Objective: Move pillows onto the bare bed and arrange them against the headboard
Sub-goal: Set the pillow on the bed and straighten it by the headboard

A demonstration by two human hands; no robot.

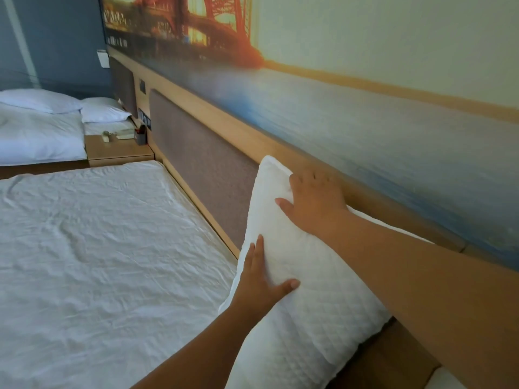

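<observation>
A white quilted pillow (303, 279) stands on edge at the near end of the padded brown headboard (196, 155), leaning against it. My right hand (314, 200) grips the pillow's top edge, fingers curled over it. My left hand (261, 279) presses flat on the pillow's front face, fingers spread. The bare bed (98, 248) with a wrinkled white sheet stretches to the left of the pillow; no other pillow lies on it.
A wooden nightstand (118, 151) with small items stands beyond the bare bed. Farther left is a made bed (36, 133) with two white pillows (70, 106). A wooden ledge and a mural wall (365, 113) run above the headboard.
</observation>
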